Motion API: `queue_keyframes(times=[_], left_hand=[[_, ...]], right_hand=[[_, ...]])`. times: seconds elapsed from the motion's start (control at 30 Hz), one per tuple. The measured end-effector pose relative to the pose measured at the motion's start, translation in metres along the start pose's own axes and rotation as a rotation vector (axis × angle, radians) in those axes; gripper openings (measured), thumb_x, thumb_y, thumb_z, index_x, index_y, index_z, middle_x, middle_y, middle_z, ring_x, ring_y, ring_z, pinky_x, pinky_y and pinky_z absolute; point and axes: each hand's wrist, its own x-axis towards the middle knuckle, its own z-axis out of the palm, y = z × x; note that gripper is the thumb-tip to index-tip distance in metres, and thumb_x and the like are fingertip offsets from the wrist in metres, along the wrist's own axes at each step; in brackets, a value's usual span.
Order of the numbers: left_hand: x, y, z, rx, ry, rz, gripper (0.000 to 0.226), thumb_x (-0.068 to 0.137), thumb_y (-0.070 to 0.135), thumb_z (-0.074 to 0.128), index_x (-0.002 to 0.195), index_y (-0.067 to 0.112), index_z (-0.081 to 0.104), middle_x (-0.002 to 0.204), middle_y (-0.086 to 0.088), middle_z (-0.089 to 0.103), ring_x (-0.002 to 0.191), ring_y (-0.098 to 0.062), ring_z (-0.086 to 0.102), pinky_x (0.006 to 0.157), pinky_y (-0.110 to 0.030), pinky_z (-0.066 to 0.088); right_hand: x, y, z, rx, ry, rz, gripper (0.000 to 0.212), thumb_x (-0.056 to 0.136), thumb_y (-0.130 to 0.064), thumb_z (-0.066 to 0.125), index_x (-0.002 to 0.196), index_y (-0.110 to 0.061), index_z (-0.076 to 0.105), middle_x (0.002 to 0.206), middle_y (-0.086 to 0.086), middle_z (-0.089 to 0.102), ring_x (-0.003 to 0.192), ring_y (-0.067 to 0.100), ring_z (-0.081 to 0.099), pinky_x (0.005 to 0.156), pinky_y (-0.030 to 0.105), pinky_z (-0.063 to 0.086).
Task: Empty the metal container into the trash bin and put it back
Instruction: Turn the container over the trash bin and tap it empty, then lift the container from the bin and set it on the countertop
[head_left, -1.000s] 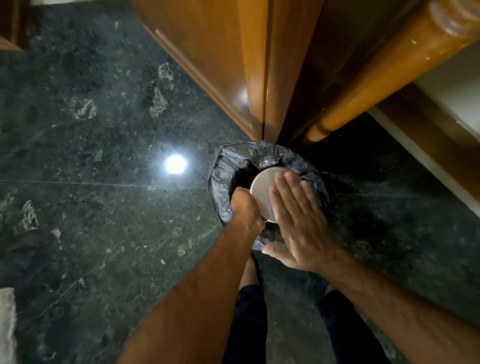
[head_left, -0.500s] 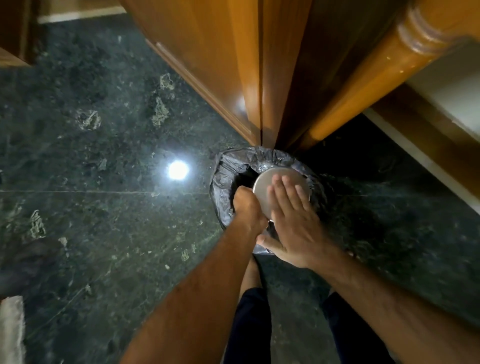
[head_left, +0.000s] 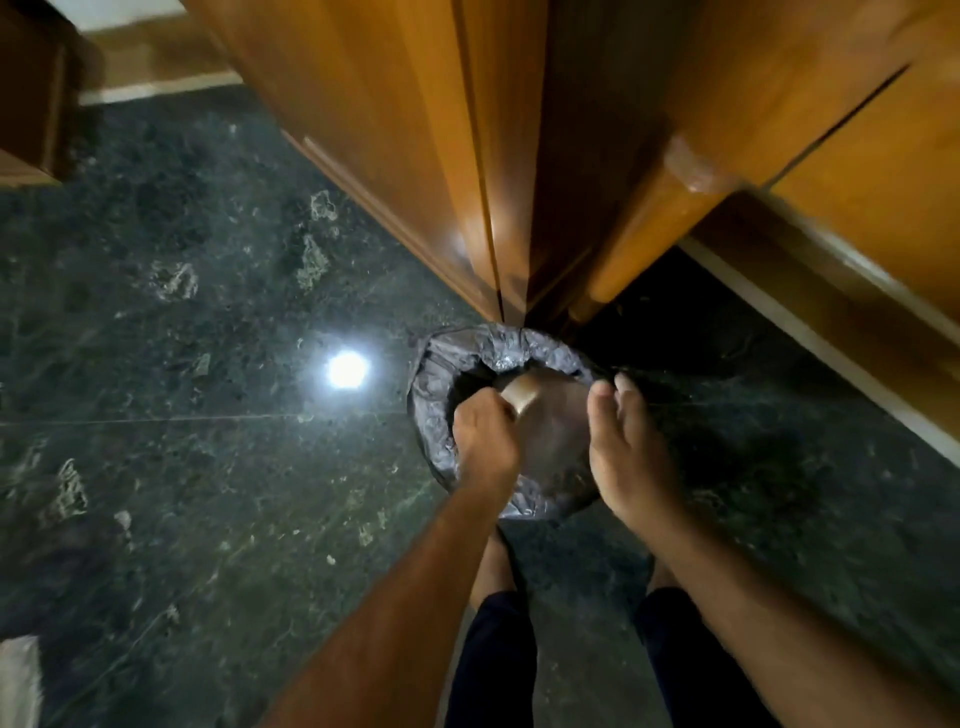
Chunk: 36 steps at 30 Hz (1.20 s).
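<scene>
A round metal container (head_left: 550, 426) is held upside down over the trash bin (head_left: 467, 358), which is lined with a dark plastic bag and stands on the floor against wooden furniture. My left hand (head_left: 485, 441) grips the container's left rim from above. My right hand (head_left: 628, 452) is flat with fingers together, at the container's right side; whether it touches is unclear through blur. The bin's inside is hidden by the container and my hands.
Wooden cabinet panels (head_left: 415, 156) and a rounded wooden post (head_left: 639, 244) rise just behind the bin. The floor (head_left: 182, 415) is dark green marble with a bright light reflection (head_left: 347, 369). My legs (head_left: 498, 649) stand just in front of the bin.
My right hand has slid off the container's upturned bottom to its right side. The container's bottom now shows more, and the view has shifted slightly.
</scene>
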Motion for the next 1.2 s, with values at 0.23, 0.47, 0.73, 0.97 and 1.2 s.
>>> queue_keyframes(times=[0.23, 0.47, 0.73, 0.97, 1.2], left_hand=[[-0.100, 0.104, -0.079, 0.441, -0.253, 1.178, 0.020, 0.079, 0.015, 0.041, 0.068, 0.005, 0.055, 0.071, -0.011, 0.054, 0.067, -0.024, 0.048, 0.064, -0.043, 0.043], [-0.195, 0.220, -0.171, 0.599, -0.035, 1.151, 0.081, 0.076, 0.059, 0.058, 0.134, 0.008, 0.033, 0.140, -0.014, 0.037, 0.136, -0.027, 0.030, 0.108, -0.054, 0.034], [-0.271, 0.352, -0.184, 0.531, -0.274, 1.096, 0.112, 0.063, 0.057, 0.082, 0.151, 0.008, 0.032, 0.152, -0.001, 0.039, 0.145, -0.008, 0.026, 0.111, -0.006, 0.018], [-0.302, 0.417, -0.105, 0.553, -0.301, 1.249, 0.118, 0.056, 0.058, 0.084, 0.149, 0.008, 0.033, 0.142, -0.008, 0.048, 0.129, -0.013, 0.040, 0.101, -0.033, 0.042], [-0.309, 0.421, -0.007, 0.602, -0.404, 1.193, 0.104, 0.046, 0.049, 0.089, 0.136, 0.024, 0.045, 0.123, 0.007, 0.060, 0.115, -0.012, 0.056, 0.096, -0.040, 0.052]], right_hand=[[-0.075, -0.089, -0.054, 0.786, -0.230, 0.227, 0.028, 0.097, -0.020, 0.050, 0.116, -0.020, 0.070, 0.111, 0.013, 0.075, 0.094, 0.025, 0.071, 0.078, 0.045, 0.057], [-0.207, -0.214, -0.111, 0.683, -0.230, -0.125, 0.046, 0.092, -0.003, 0.046, 0.111, -0.036, 0.071, 0.120, 0.003, 0.069, 0.111, 0.024, 0.064, 0.073, 0.033, 0.058], [-0.298, -0.299, -0.205, 0.704, -0.171, -0.368, 0.049, 0.087, 0.001, 0.047, 0.121, -0.029, 0.067, 0.120, 0.004, 0.069, 0.114, 0.027, 0.064, 0.085, 0.044, 0.061], [-0.296, -0.305, -0.315, -0.008, -0.003, -0.572, 0.085, 0.064, -0.013, 0.072, 0.136, -0.042, 0.037, 0.120, -0.008, 0.061, 0.108, 0.013, 0.062, 0.084, 0.037, 0.060], [-0.246, -0.272, -0.376, -0.308, 0.130, -0.484, 0.101, 0.042, -0.028, 0.092, 0.129, -0.021, 0.042, 0.116, -0.005, 0.060, 0.104, 0.016, 0.060, 0.080, 0.032, 0.053]])
